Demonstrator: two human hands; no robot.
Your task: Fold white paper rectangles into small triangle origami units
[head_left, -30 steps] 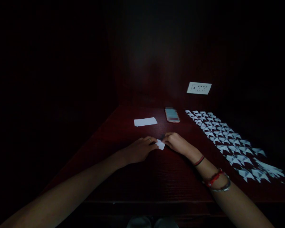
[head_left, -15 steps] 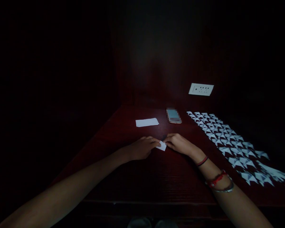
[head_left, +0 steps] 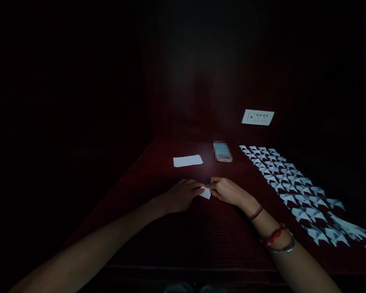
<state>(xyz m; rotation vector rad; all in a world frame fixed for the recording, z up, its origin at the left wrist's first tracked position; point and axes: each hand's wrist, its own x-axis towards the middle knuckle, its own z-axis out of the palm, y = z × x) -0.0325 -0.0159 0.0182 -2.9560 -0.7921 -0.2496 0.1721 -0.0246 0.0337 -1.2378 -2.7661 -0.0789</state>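
A small folded piece of white paper (head_left: 205, 193) lies on the dark red tabletop, partly covered by my fingers. From the left, my left hand (head_left: 184, 194) grips its edge with the fingers closed. My right hand (head_left: 227, 190) is closed at the paper's upper right side, its fingertips pressed on the top edge and meeting the left fingertips there. The exact folds under the fingers are hidden.
Beyond my hands lies a stack of white paper strips (head_left: 188, 160), with a phone (head_left: 222, 151) to its right. Rows of folded white paper shapes (head_left: 288, 187) run down the table's right side. A socket plate (head_left: 258, 117) is on the wall.
My right hand has moved slightly left, its fingertips now against the left ones on the paper. The whole view has shifted a little downward.
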